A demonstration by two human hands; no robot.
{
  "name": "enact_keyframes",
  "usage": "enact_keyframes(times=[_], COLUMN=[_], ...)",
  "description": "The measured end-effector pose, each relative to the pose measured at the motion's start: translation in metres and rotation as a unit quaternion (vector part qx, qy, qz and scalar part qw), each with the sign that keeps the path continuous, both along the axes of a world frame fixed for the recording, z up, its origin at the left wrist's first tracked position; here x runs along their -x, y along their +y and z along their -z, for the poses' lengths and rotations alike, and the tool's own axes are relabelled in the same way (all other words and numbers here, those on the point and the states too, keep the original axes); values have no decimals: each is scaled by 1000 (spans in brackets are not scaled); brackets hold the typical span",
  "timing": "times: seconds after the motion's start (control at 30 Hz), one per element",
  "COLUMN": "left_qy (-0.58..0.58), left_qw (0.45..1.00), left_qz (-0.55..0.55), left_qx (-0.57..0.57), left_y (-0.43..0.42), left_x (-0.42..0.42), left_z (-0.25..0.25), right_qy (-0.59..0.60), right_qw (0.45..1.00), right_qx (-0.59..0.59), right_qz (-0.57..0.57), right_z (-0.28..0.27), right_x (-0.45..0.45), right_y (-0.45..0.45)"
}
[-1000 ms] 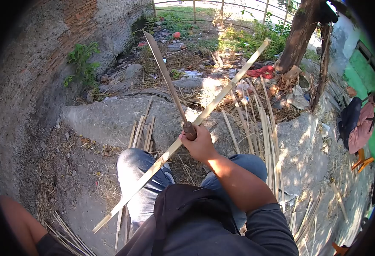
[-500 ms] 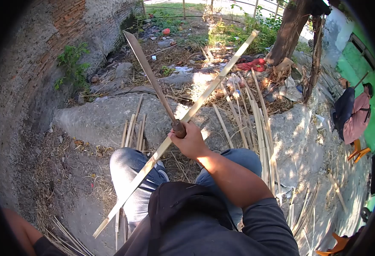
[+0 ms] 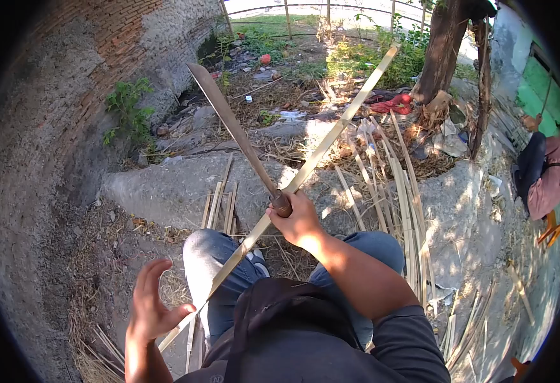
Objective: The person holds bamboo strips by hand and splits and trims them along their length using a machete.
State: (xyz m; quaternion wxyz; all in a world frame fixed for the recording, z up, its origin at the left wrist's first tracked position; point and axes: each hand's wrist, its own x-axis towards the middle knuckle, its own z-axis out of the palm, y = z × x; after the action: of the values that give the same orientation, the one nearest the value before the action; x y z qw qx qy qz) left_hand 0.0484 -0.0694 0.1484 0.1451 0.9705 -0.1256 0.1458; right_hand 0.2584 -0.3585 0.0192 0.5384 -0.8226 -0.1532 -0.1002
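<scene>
A long blade points up and to the left from its dark round handle. My right hand is wrapped round that handle and also presses against a long pale bamboo strip, which crosses behind the handle. The strip runs diagonally from the upper right down over my left thigh. At the lower left my left hand is raised with its fingers and thumb apart, holding nothing. Its thumb is close to the strip's lower end; whether they touch I cannot tell.
Bamboo strips lie at the right, with a smaller bundle beyond my knees. A stone ledge crosses ahead. A rough wall is at the left and a tree trunk at the back right. Another person sits far right.
My left hand has risen into view from the lower left, beside the strip's lower end. The blade leans further left than one second ago. My right hand keeps its hold.
</scene>
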Motion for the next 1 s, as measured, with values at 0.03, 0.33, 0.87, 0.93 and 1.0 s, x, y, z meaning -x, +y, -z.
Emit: enact_keyframes(times=[0.03,0.33,0.87,0.93,1.0], left_qy=[65,110,111,142,126], left_qw=[997,960,942,920,910], left_qz=[-38,-197,-225,-233,-225], left_qx=[19,164,221,280,325], left_y=[7,35,21,33,31], left_x=[11,71,41,42,42], left_z=[35,170,170,189,190], right_qy=[-9,-7,-242,-234,-173], right_qw=[1000,998,871,860,878], right_qx=[-22,21,404,435,433], right_qz=[-2,-63,-139,-130,-105], right_z=[4,-21,-37,-39,-32], right_x=[0,-4,-45,-50,-69], right_y=[1,5,-60,-70,-87])
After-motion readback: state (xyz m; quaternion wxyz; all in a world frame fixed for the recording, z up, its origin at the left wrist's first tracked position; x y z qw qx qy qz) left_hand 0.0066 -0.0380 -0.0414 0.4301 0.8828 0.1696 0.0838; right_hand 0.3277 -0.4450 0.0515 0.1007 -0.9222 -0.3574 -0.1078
